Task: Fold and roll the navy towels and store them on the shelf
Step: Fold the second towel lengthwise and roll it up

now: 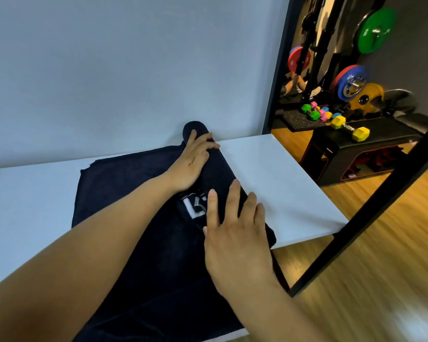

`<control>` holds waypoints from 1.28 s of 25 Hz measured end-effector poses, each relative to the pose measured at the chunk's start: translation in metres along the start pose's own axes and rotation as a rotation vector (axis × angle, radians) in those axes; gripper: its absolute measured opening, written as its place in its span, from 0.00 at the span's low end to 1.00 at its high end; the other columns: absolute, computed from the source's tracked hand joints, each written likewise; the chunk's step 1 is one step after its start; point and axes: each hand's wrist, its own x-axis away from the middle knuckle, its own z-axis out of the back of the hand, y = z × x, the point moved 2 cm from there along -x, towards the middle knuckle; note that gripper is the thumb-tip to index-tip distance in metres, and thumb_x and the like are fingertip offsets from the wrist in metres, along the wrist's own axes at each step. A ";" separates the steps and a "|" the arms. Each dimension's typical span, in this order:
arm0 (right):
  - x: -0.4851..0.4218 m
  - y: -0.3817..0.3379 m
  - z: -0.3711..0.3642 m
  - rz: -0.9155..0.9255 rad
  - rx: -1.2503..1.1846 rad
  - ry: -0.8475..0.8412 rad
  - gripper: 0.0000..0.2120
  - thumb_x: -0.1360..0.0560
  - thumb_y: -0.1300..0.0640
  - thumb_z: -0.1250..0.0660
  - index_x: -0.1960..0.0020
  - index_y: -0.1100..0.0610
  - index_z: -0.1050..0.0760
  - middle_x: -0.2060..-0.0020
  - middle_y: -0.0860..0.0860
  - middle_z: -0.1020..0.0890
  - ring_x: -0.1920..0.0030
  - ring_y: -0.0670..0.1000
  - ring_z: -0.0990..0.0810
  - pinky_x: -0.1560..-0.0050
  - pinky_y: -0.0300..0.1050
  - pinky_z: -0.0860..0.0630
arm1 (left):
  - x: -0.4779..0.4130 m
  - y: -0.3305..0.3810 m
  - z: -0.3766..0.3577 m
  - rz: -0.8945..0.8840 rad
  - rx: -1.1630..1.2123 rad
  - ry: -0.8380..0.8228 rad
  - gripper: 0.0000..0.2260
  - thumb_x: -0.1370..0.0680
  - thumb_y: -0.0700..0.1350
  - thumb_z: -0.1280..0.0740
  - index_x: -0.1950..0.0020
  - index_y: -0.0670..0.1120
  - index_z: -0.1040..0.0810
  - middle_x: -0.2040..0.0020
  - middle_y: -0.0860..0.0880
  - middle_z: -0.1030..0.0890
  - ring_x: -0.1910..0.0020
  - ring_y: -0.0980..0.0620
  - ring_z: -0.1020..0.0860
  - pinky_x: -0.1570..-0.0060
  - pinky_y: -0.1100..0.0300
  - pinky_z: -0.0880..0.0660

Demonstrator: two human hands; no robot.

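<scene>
Currently rolling navy towel (134,193) on tabletop (282,181), pressing flat-fingered with left hand (193,161) and right hand (235,233), gripping nothing. Keep pressure even at both ends; roll tight and straight.

The white logo (193,209) on the navy towel (124,193) is partly hidden by the right hand (235,233), and the towel is cut off by the lower edge.
</scene>
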 end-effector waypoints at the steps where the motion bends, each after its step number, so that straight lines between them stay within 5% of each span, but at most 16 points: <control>1: 0.003 -0.007 0.000 0.034 0.024 -0.024 0.33 0.17 0.47 0.52 0.25 0.61 0.67 0.26 0.72 0.62 0.28 0.78 0.55 0.29 0.71 0.54 | 0.005 -0.003 0.002 0.013 0.019 0.000 0.17 0.15 0.45 0.52 0.30 0.53 0.30 0.21 0.56 0.45 0.21 0.55 0.61 0.26 0.59 0.56; 4: 0.011 -0.026 0.000 0.104 0.025 -0.030 0.31 0.17 0.47 0.52 0.26 0.64 0.65 0.28 0.72 0.66 0.29 0.78 0.63 0.30 0.71 0.63 | 0.019 -0.011 0.013 0.039 -0.001 -0.004 0.18 0.14 0.45 0.52 0.27 0.54 0.34 0.20 0.56 0.47 0.21 0.56 0.61 0.24 0.55 0.56; 7: 0.008 -0.021 0.013 0.141 -0.109 0.049 0.32 0.21 0.50 0.38 0.23 0.61 0.44 0.25 0.68 0.42 0.28 0.74 0.43 0.28 0.67 0.43 | 0.029 -0.013 0.023 0.073 -0.044 -0.009 0.19 0.15 0.44 0.52 0.24 0.53 0.37 0.20 0.57 0.48 0.21 0.55 0.60 0.22 0.48 0.55; 10: -0.004 0.006 0.024 0.073 -0.371 -0.012 0.34 0.19 0.47 0.42 0.20 0.53 0.57 0.28 0.56 0.39 0.31 0.58 0.38 0.34 0.51 0.33 | 0.037 -0.009 0.029 0.096 -0.058 -0.004 0.19 0.15 0.42 0.50 0.24 0.52 0.36 0.20 0.57 0.47 0.21 0.55 0.58 0.23 0.55 0.54; 13: -0.007 0.017 0.021 -0.045 -0.434 -0.082 0.37 0.20 0.43 0.45 0.22 0.48 0.64 0.31 0.57 0.37 0.37 0.58 0.33 0.42 0.49 0.29 | 0.005 0.015 0.035 0.131 -0.207 -0.061 0.16 0.18 0.41 0.45 0.32 0.50 0.27 0.29 0.54 0.33 0.23 0.50 0.43 0.28 0.59 0.44; 15: -0.007 0.014 0.016 -0.060 -0.451 -0.103 0.36 0.19 0.44 0.45 0.22 0.48 0.65 0.32 0.58 0.35 0.38 0.59 0.32 0.43 0.49 0.28 | -0.028 0.030 0.028 0.189 -0.359 -0.076 0.10 0.21 0.45 0.40 0.42 0.50 0.25 0.40 0.49 0.29 0.34 0.46 0.31 0.33 0.54 0.36; 20: -0.011 0.039 0.016 -0.104 -0.460 -0.095 0.35 0.19 0.45 0.44 0.21 0.49 0.63 0.34 0.57 0.32 0.37 0.57 0.30 0.41 0.49 0.28 | -0.075 0.055 -0.028 0.243 -0.335 -0.040 0.16 0.24 0.52 0.35 0.37 0.52 0.25 0.35 0.49 0.26 0.32 0.49 0.32 0.23 0.49 0.60; 25: -0.015 0.070 0.017 -0.150 -0.433 -0.098 0.36 0.19 0.45 0.44 0.21 0.49 0.62 0.37 0.57 0.30 0.40 0.57 0.29 0.44 0.48 0.26 | -0.098 0.075 -0.056 0.102 -0.403 -0.103 0.17 0.22 0.51 0.38 0.34 0.55 0.25 0.28 0.50 0.27 0.22 0.51 0.44 0.24 0.45 0.63; 29: -0.014 0.061 0.012 -0.146 -0.310 -0.102 0.35 0.19 0.46 0.44 0.21 0.50 0.61 0.35 0.59 0.32 0.38 0.60 0.30 0.46 0.50 0.26 | -0.093 0.072 -0.054 0.138 -0.476 -0.159 0.15 0.21 0.53 0.41 0.36 0.59 0.24 0.29 0.53 0.26 0.24 0.53 0.38 0.25 0.45 0.66; 32: -0.011 0.045 0.011 -0.139 -0.123 0.000 0.38 0.23 0.50 0.35 0.21 0.54 0.50 0.38 0.65 0.29 0.43 0.65 0.27 0.50 0.54 0.24 | -0.081 0.061 -0.042 0.152 -0.497 -0.203 0.16 0.19 0.52 0.45 0.35 0.60 0.23 0.25 0.56 0.32 0.22 0.53 0.46 0.26 0.40 0.67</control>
